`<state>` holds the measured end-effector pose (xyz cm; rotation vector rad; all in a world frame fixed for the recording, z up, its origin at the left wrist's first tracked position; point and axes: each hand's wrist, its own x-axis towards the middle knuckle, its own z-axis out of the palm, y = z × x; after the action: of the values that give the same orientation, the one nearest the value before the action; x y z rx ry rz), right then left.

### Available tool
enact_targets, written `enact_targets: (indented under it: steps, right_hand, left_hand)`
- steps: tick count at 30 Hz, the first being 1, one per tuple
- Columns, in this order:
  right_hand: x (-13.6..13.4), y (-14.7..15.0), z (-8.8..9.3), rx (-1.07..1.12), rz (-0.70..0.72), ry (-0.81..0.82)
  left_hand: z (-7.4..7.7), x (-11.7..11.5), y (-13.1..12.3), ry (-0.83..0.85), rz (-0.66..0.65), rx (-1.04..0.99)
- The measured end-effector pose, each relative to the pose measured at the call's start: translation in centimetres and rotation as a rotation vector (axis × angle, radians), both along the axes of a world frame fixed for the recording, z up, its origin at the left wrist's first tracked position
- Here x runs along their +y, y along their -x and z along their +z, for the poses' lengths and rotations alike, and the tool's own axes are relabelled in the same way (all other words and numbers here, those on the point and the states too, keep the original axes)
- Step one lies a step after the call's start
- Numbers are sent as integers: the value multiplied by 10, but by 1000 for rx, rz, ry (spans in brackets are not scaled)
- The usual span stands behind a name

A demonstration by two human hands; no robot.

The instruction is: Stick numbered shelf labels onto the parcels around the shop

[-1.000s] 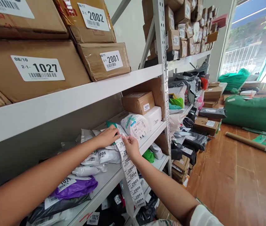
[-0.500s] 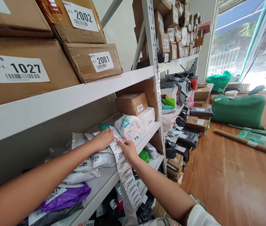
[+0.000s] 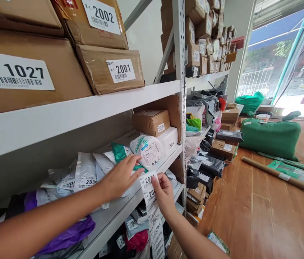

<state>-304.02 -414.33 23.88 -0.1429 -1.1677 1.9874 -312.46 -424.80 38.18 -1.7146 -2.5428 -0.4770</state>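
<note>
Label strip (image 3: 155, 218), top pinched in right grip (image 3: 165, 193), hanging below it, left grip (image 3: 121, 176) nearby, spread apart

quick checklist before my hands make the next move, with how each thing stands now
1. Long white paper strip of number labels secured: ok, the right grip pinches it near its top.
2. Left grip free: ok, fingers apart, nothing visible in it.
3. Left grip touching the strip: cannot tell, they nearly meet.
4. Strip's lower end in view: not ok, cut off by the picture's bottom edge.
5. Glossy green plastic pouch fully visible: not ok, left grip partly covers it.
</note>
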Motion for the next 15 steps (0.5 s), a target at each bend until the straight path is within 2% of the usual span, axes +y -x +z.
enact_targets:
  steps: [2,3,6,8,12,15]
  right_hand:
    - [3,-6,-1,48,-78,-47]
    - [4,-8,-1,80,-68,-90]
    - [6,-14,0,153,72,-237]
    - [9,-18,5,153,167,-297]
    - [15,-29,16,160,356,-506]
    - [17,-39,15,193,365,-635]
  left_hand:
    - [-18,-7,-31,-182,-19,-449]
    - [-27,-10,-42,-262,12,-604]
    - [-45,-20,-57,-341,138,-828]
    - [-44,-28,-54,-283,189,-805]
    - [-28,-51,-56,-103,227,-516]
    - [-33,-67,-71,-64,246,-392]
